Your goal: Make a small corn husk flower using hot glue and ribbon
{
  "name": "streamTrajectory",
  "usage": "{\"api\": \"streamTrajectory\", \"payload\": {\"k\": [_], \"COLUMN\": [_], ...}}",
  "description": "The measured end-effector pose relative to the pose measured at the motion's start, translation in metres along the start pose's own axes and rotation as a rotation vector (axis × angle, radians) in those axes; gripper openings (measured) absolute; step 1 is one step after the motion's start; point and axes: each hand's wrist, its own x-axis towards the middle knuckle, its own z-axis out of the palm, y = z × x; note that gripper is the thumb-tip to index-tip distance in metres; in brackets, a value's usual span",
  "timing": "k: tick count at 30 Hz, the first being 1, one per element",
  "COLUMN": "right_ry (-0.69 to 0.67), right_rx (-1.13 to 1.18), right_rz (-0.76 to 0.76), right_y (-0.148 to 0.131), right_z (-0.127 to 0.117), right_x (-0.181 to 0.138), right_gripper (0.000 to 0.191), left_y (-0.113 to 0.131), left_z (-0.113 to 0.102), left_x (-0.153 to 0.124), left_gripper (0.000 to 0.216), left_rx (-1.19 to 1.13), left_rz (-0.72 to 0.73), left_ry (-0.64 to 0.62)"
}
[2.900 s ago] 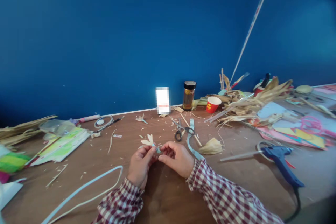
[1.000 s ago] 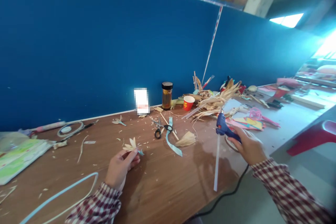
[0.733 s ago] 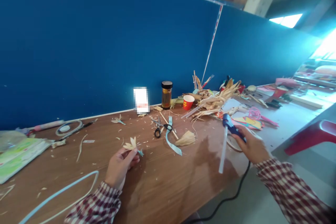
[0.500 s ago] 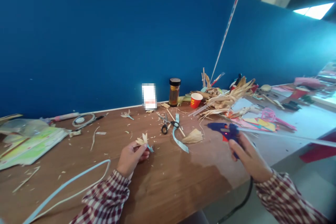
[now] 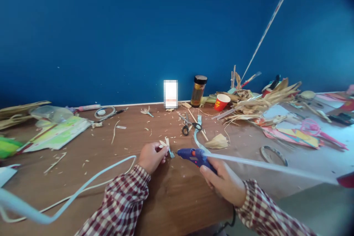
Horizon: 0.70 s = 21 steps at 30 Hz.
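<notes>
Between the thumb and fingers of my left hand (image 5: 153, 158) is a small corn-husk flower (image 5: 165, 143), pale petals up, with a light-blue wrapped end pointing right. My right hand (image 5: 223, 179) is closed around the handle of a blue glue gun (image 5: 195, 156), a small red light showing on its body. A long clear glue stick (image 5: 265, 166) sticks out of its back to the right. The gun's nozzle points left, just short of the flower's blue end. Beyond the hands lie black-handled scissors (image 5: 186, 129), a light-blue ribbon (image 5: 197, 139) and a loose piece of husk (image 5: 218, 141).
At the back stand a dark-lidded jar (image 5: 198, 91) and a red paper cup (image 5: 221, 102). Dried husks (image 5: 272, 97) pile up to the right, near a tape ring (image 5: 273, 155). Another husk flower (image 5: 147, 111) lies further back. A pale-blue, bent lamp-like cord (image 5: 91, 178) crosses the left.
My right hand has brought the glue gun left, up close to the flower in my left hand. The view has turned to the right-tilted side less, showing more of the table's left.
</notes>
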Motion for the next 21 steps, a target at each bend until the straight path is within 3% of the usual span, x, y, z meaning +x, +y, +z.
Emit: {"api": "streamTrajectory", "payload": {"k": [7,21], "right_ry": [-0.077,-0.056], "right_rx": [0.132,-0.068], "right_rz": [0.067,0.025], "right_y": [0.006,-0.002], "right_z": [0.008,0.007], "right_x": [0.013,0.016], "right_gripper": [0.033,0.034], "left_y": [0.003,-0.004], "left_z": [0.003,0.004], "left_x": [0.000,0.003], "left_gripper": [0.025,0.028], "left_rx": [0.032,0.110], "left_rz": [0.008,0.026], "left_ry": [0.016,0.036]}}
